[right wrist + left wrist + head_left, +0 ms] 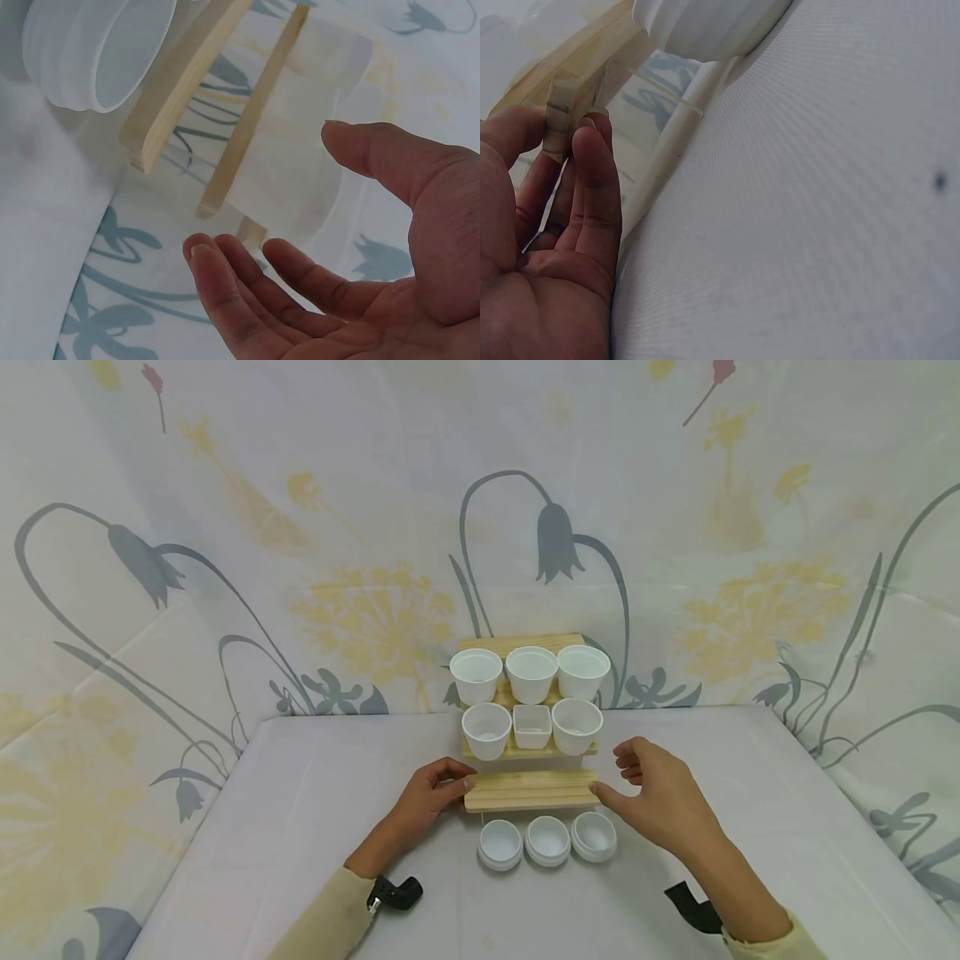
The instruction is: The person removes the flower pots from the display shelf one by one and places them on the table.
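Observation:
A tiered wooden stand has its lowest board (531, 792) toward the person. The left hand (427, 797) pinches that board's left end between thumb and fingers, as the left wrist view also shows at the board end (559, 120). At the right end, the right hand (663, 797) hovers with thumb and fingers spread; in the right wrist view its fingers (217, 281) hold nothing. White cups, including a round cup (487, 731) and a square cup (532, 727), fill the middle board. Three larger white cups (532, 675) stand on the tier above.
Three small white jars (547, 841) sit in a row on the white tabletop (300, 827), just in front of the lowest board. A flower-printed cloth (382, 510) hangs behind the stand and along both sides.

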`<control>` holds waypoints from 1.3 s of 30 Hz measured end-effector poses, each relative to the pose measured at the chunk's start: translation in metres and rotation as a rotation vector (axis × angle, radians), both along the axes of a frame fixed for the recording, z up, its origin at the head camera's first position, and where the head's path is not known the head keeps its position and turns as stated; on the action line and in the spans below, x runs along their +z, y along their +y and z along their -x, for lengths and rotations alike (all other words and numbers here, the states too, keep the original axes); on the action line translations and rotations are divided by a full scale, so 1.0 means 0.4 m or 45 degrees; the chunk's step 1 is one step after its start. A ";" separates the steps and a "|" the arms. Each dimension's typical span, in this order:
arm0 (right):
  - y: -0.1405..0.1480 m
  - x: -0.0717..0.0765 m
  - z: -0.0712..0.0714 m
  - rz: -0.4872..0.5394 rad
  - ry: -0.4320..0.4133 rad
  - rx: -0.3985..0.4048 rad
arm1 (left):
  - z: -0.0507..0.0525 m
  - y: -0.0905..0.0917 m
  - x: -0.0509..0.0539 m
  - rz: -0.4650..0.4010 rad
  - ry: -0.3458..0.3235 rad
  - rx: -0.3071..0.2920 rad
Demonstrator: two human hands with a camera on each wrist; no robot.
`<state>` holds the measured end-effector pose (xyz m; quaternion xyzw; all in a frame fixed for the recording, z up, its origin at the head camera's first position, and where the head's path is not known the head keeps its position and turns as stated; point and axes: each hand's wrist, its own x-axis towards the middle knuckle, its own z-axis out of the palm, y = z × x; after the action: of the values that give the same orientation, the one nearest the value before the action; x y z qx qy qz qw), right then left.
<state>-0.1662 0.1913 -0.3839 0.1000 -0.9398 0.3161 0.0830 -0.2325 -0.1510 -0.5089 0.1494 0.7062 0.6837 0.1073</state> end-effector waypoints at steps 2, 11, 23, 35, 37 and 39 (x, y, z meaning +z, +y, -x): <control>0.000 0.001 0.002 0.006 0.003 0.001 | 0.001 -0.001 0.001 -0.002 0.003 0.001; 0.001 0.006 0.014 0.048 0.028 0.002 | 0.003 -0.001 0.004 0.011 -0.002 -0.004; -0.010 0.024 0.031 0.070 0.011 -0.028 | -0.003 0.002 0.011 -0.004 -0.009 0.001; -0.024 0.030 0.057 0.105 0.029 -0.028 | -0.006 0.002 0.008 -0.021 -0.021 0.004; -0.027 0.032 0.061 0.107 0.029 -0.034 | -0.007 0.002 0.008 -0.023 -0.024 0.005; -0.031 0.035 0.064 0.114 0.021 -0.044 | -0.009 0.003 0.010 -0.029 -0.028 0.011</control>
<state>-0.1918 0.1790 -0.3698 0.0824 -0.9257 0.3553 0.1006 -0.2290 -0.1498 -0.5051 0.1400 0.6979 0.6936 0.1106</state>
